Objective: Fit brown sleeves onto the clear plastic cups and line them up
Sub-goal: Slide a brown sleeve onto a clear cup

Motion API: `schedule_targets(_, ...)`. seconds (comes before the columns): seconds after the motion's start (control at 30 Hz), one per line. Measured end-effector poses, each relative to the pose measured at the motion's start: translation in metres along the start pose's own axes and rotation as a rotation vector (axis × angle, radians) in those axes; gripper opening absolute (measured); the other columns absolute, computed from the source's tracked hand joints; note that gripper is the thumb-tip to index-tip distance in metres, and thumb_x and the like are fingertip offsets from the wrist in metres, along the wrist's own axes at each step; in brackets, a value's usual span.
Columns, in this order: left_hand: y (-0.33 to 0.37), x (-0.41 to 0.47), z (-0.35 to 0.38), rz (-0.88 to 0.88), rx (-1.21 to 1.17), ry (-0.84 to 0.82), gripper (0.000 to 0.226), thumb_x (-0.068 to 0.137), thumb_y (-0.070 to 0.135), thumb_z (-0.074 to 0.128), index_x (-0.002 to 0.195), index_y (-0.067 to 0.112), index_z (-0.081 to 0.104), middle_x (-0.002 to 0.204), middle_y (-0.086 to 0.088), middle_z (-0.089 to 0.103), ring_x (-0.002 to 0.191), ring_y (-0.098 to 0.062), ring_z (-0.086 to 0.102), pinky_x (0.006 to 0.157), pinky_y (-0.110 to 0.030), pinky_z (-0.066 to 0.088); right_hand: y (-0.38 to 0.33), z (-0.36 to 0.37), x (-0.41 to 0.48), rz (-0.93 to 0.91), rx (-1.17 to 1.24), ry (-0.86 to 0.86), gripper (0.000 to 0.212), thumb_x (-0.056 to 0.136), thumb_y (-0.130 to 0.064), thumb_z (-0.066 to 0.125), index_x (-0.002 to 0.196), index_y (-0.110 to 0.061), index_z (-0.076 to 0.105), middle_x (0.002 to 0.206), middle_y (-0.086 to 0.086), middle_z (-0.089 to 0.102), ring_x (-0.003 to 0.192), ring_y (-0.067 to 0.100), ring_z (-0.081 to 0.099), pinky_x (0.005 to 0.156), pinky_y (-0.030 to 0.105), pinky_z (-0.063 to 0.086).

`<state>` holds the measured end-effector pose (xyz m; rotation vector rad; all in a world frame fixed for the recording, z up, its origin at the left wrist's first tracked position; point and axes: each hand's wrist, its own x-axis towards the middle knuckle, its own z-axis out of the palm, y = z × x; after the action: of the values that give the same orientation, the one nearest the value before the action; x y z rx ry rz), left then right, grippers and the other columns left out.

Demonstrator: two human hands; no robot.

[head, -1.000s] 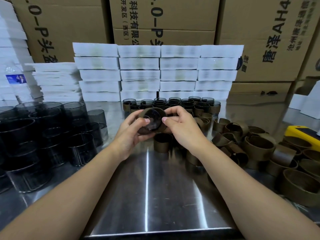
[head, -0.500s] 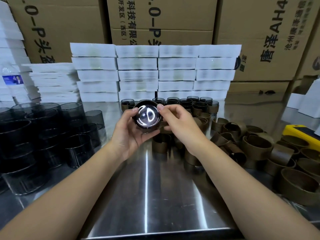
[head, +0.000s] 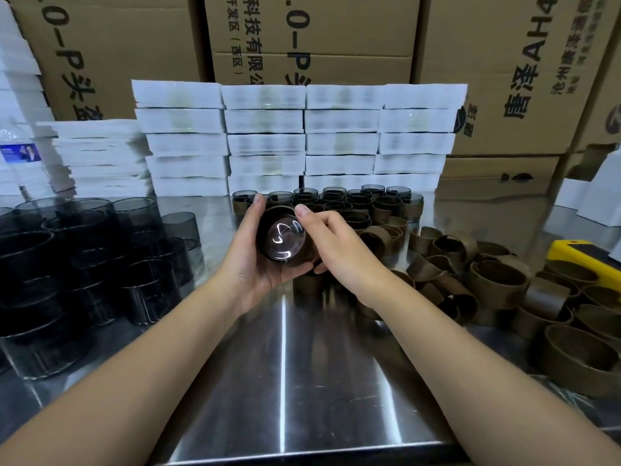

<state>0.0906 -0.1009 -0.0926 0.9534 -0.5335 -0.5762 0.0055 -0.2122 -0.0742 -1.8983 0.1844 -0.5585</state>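
Note:
A dark clear plastic cup with a brown sleeve around it is held above the steel table, its glossy bottom turned toward me. My left hand cups it from the left and below. My right hand grips its right side, with the thumb on the top rim. Behind my hands several sleeved cups stand in rows. Bare dark cups are stacked on the left. Loose brown sleeves lie piled on the right.
White flat boxes are stacked at the back of the steel table, with large cardboard cartons behind them. A yellow device lies at the right edge, and a water bottle stands far left.
The cup has been turned from side-on to bottom facing me. It sits lower in my left palm, and my right hand has shifted round its right side.

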Motion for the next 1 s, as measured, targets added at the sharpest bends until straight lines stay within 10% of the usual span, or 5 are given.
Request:
schedule_targets(0.33,0.0073,-0.0017,0.0048,-0.111,0.150,0.102,0.054,0.084,0.067,0.047,0.075,0.023,0.079,0.076,-0.002,0.074,0.060,-0.016,0.071,0.038,-0.023,0.052,-0.0008,0.0019,0.0009,-0.021,0.038,0.012,0.037,0.093,-0.058,0.039,0.098,-0.024,0.053,0.082,-0.006,0.060,0.067,0.006,0.057,0.057,0.026,0.052)
schedule_targets(1.0,0.0077,0.0004,0.0039,-0.116,0.084,0.147,0.035,0.088,0.055,0.051,0.091,0.024,0.066,0.069,-0.001,0.072,0.055,-0.013,0.069,0.037,-0.022,0.052,-0.0012,-0.0004,0.0044,0.028,0.175,-0.025,0.044,0.098,-0.048,0.040,0.074,-0.019,0.064,0.066,-0.006,0.061,0.056,0.003,0.054,0.052,0.015,0.047)
